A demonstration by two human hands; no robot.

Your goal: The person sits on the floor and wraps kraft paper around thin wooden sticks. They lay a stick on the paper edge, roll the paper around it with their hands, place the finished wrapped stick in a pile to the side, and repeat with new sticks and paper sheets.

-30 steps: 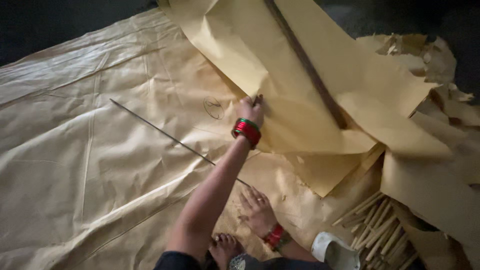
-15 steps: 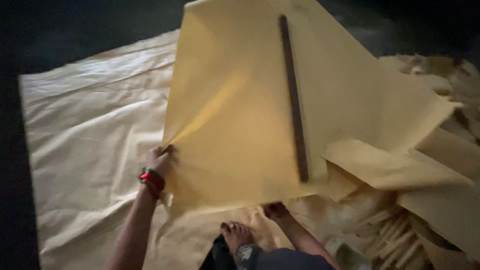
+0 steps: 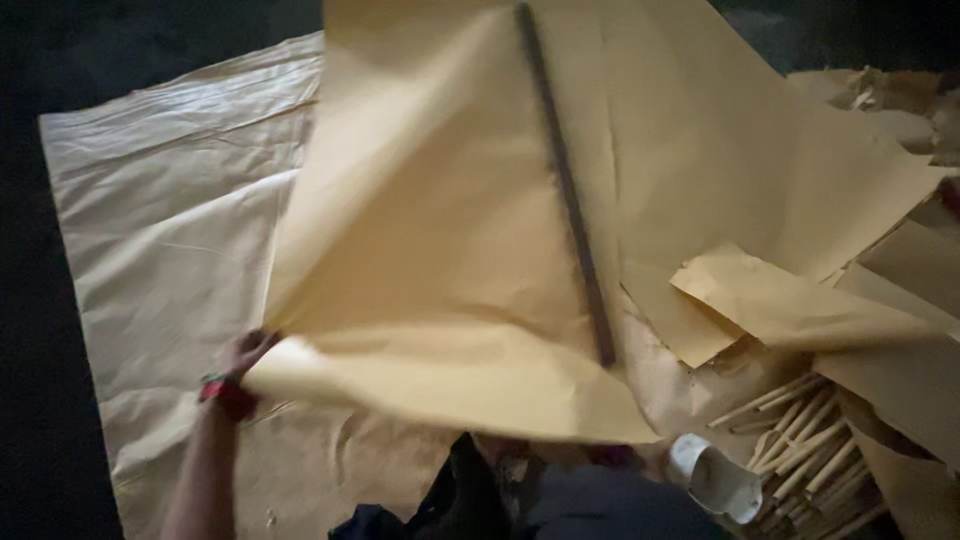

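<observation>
The left hand (image 3: 243, 352) pinches the near-left corner of a big tan paper sheet (image 3: 440, 250), fingers closed on the edge, a red bangle (image 3: 228, 397) at the wrist. The right hand is hidden under the sheet's drooping near edge, so I cannot tell whether it grips or lies flat.

The lifted sheet fills the middle of the view and billows up from the left-hand corner toward twelve o'clock. Under it, spreading to nine o'clock, a larger pale sheet (image 3: 160, 200) lies flat on the floor (image 3: 40, 300).

A long dark stick (image 3: 568, 200) rests on the lifted paper. Its long axis runs almost straight away from the person, the far end at twelve o'clock, the near end leaning slightly toward five o'clock and stopping short of the sheet's near edge.

At three o'clock lie torn paper pieces (image 3: 790, 310); at five o'clock, a bundle of thin pale sticks (image 3: 800, 440) and a white cup (image 3: 715, 480) on its side.

To move this sheet well, I would judge the pinch should stay at the corner and the pull run low and even, since a sharp lift could roll the stick off or crease the paper.
</observation>
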